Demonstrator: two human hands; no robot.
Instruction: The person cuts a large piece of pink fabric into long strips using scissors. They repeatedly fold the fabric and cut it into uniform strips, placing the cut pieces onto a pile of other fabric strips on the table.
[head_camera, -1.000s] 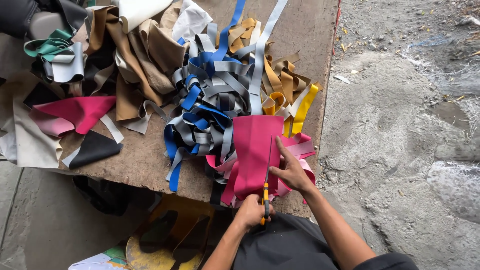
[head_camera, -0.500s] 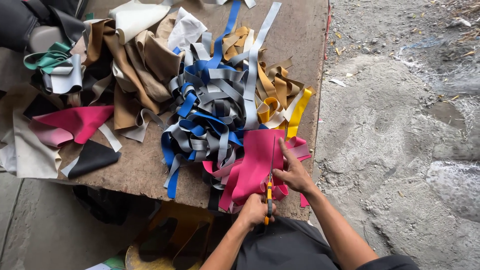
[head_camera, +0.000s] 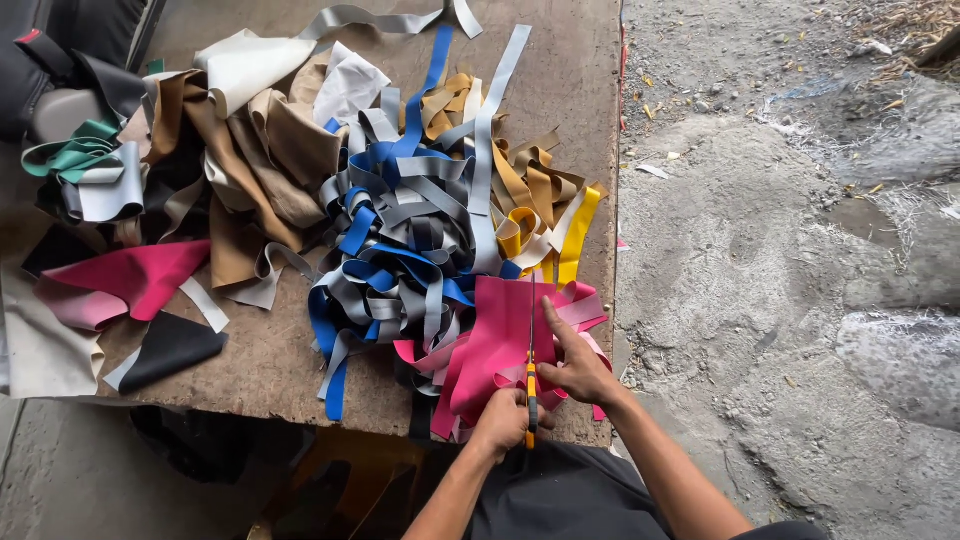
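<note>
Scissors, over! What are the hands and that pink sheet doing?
Left hand grips scissors. Right hand pins pink sheet. Blades mid-sheet. Strip pile touches the far edge.

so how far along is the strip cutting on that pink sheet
Done: a big heap of cut strips, blue, grey and yellow, lies on the wooden table. In hand: the left hand works scissors up the pink sheet, which the right hand pins flat. Left: most of that sheet and the uncut brown pieces.

left hand (head_camera: 503, 420): grips scissors (head_camera: 531, 385), handles yellow, blade lying on pink sheet (head_camera: 500, 340)
right hand (head_camera: 577, 362): flat on pink sheet, just right of blade
strip pile (head_camera: 420, 225): blue/grey/yellow, just beyond pink sheet
table (head_camera: 260, 365): wooden, under everything
</note>
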